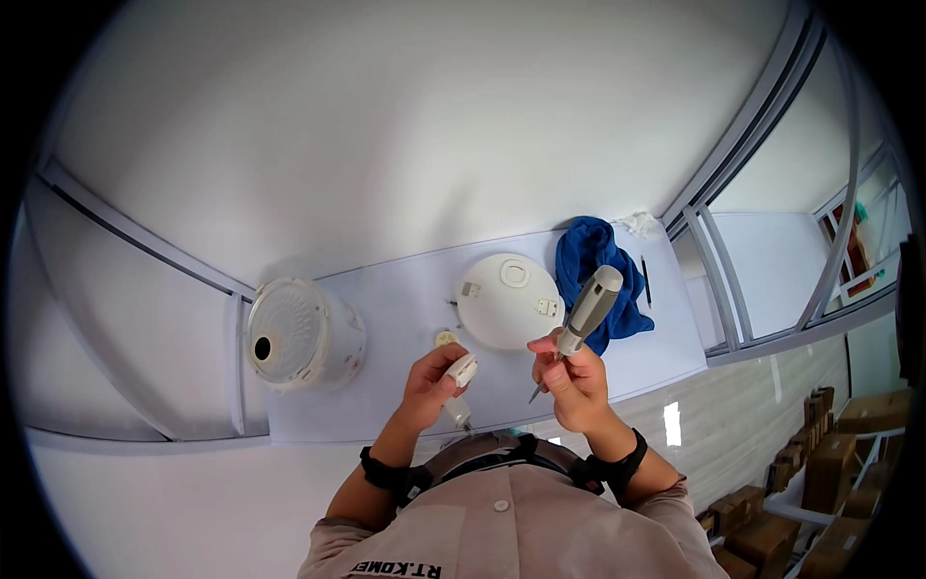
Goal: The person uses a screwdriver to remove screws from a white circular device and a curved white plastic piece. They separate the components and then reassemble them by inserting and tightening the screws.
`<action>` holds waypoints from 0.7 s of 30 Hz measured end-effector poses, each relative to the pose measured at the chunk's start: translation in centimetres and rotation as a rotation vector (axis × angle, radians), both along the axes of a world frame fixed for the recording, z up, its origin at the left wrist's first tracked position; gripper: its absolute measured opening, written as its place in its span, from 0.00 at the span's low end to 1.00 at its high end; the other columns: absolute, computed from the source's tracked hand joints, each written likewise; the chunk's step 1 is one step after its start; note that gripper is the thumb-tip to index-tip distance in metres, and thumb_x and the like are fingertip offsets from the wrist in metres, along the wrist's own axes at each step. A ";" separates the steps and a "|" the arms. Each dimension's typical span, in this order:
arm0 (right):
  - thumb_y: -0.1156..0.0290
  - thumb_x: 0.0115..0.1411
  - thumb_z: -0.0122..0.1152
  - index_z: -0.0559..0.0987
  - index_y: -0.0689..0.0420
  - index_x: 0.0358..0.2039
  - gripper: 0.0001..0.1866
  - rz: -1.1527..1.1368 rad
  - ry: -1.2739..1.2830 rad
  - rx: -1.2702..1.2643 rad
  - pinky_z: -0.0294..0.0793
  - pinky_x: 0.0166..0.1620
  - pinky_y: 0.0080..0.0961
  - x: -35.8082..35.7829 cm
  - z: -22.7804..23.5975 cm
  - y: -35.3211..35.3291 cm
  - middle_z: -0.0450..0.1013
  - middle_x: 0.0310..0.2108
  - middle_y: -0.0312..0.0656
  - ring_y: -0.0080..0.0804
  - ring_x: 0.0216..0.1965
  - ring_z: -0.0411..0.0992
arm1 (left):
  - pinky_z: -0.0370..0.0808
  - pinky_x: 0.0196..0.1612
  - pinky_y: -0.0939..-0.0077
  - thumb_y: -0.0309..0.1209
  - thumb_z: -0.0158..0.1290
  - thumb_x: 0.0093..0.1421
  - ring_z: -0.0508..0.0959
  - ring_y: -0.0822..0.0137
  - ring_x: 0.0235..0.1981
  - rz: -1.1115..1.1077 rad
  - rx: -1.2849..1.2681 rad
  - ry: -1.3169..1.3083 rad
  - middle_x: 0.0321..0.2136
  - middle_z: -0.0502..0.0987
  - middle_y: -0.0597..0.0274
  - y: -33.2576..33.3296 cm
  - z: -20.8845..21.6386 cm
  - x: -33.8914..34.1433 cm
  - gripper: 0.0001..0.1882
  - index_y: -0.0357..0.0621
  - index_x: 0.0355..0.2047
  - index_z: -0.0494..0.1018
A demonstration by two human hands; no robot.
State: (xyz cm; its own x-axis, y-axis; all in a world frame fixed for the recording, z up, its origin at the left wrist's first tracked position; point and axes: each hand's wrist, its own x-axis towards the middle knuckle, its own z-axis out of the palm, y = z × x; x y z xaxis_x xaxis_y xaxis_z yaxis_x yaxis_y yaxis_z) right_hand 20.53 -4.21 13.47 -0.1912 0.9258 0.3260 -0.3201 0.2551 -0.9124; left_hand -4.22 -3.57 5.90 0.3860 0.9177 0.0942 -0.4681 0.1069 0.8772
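My left hand (427, 388) is closed around a small white plastic part (463, 371), pinched between thumb and fingers. In my right hand (576, 383) is a screwdriver (591, 307) with a grey and white handle. Its handle tilts up and away, and its thin shaft points down toward the left hand, apart from the white part. Just beyond both hands lies a round white disc (503, 314) with small fittings on its face. Close by the left hand are a small yellowish round piece (446, 339) and a whitish object with a dark tip (456, 412), partly covered by the hand.
A white lidded bucket (307, 333) with a dark round hole stands at the table's left end. To the right lie a crumpled blue cloth (617, 323), a thin dark pencil-like stick (646, 282) and white crumpled tissue (640, 225). Brown boxes (830, 473) stand beyond the table's right side.
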 end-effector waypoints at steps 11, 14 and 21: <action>0.91 0.58 0.66 0.62 0.57 0.44 0.24 -0.046 0.054 0.171 0.86 0.49 0.35 -0.8 -2.0 0.1 0.74 0.40 0.48 0.33 0.41 0.80 | 0.67 0.35 0.81 0.45 0.61 0.67 0.68 0.77 0.32 -0.018 -0.074 0.022 0.38 0.74 0.67 -0.2 -1.6 0.3 0.26 0.38 0.55 0.70; 0.89 0.59 0.67 0.68 0.59 0.43 0.19 -0.067 0.040 0.173 0.84 0.48 0.30 -1.0 -2.5 -0.1 0.77 0.41 0.47 0.32 0.41 0.80 | 0.66 0.35 0.80 0.48 0.61 0.66 0.68 0.76 0.31 -0.002 -0.091 0.045 0.36 0.73 0.66 -0.4 -1.3 0.8 0.28 0.38 0.54 0.70; 0.89 0.60 0.65 0.70 0.60 0.44 0.17 0.017 -0.111 0.141 0.85 0.51 0.36 -0.4 -1.8 0.0 0.74 0.39 0.45 0.34 0.42 0.81 | 0.66 0.34 0.79 0.49 0.61 0.66 0.68 0.75 0.31 -0.030 -0.104 0.048 0.35 0.73 0.67 -0.7 -0.8 1.1 0.29 0.37 0.54 0.70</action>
State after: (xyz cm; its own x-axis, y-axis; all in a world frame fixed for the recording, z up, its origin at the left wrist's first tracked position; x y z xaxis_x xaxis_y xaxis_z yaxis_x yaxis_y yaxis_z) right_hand 20.17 -4.24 11.64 -0.2489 0.8687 0.4283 -0.2244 0.3785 -0.8980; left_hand -3.15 -4.31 5.09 0.4154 0.9094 -0.0207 -0.4208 0.2123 0.8820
